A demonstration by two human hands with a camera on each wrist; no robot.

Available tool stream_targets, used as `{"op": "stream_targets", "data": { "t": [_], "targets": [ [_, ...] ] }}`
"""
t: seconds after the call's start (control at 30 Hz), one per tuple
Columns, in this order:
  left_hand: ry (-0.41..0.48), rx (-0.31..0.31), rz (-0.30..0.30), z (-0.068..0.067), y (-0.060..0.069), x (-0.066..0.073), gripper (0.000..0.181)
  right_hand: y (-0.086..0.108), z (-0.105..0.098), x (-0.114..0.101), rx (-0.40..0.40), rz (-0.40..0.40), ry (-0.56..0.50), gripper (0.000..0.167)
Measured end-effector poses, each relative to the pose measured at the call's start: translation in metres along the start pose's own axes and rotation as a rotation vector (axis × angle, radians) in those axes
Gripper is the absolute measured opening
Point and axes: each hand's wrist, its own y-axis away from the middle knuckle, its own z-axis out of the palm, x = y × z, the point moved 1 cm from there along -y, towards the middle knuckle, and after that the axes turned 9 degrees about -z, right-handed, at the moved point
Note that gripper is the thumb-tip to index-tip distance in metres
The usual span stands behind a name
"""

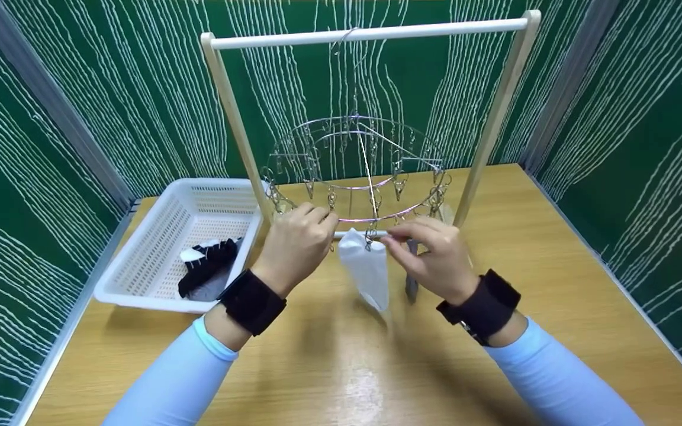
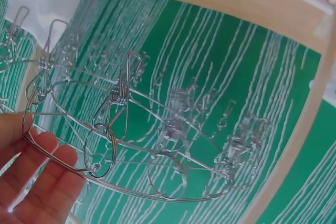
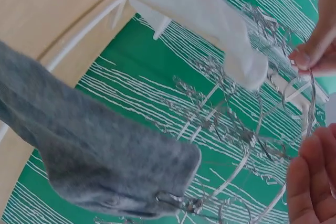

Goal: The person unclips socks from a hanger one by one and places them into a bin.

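Note:
A round metal clip hanger (image 1: 350,220) hangs in front of me. My left hand (image 1: 299,245) grips its near rim; in the left wrist view the fingers (image 2: 44,177) lie along that rim. A white sock (image 1: 367,275) dangles from a clip between my hands, its lower end blurred. Beside that clip is my right hand (image 1: 430,254), thumb and forefinger slightly apart. Its fingers (image 3: 310,182) look loosely bent in the right wrist view, with nothing visible in them. A grey sock (image 3: 115,150) hangs from another clip, mostly behind my right hand in the head view.
A wooden stand with a white top bar (image 1: 424,31) carries the hanger. To the left, a white plastic basket (image 1: 140,260) holds black, white and grey socks (image 1: 214,266). All stand on a wooden table (image 1: 572,296), with green, white-streaked walls (image 1: 660,148) around it.

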Motion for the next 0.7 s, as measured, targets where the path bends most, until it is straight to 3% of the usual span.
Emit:
{"op": "stream_targets", "data": {
  "t": [0.23,0.43,0.7],
  "targets": [
    [0.013,-0.004,-0.006,0.002,0.001,-0.001,0.004,0.007,0.011,-0.005,-0.133,0.138,0.050,0.024],
    [0.020,-0.007,-0.007,0.003,0.003,-0.002,0.009,0.005,0.019,-0.002,-0.248,0.241,-0.029,0.038],
    [0.061,0.017,-0.010,0.004,0.005,-0.002,0.010,0.003,0.026,0.010,-0.250,0.299,-0.164,0.022]
  ]
}}
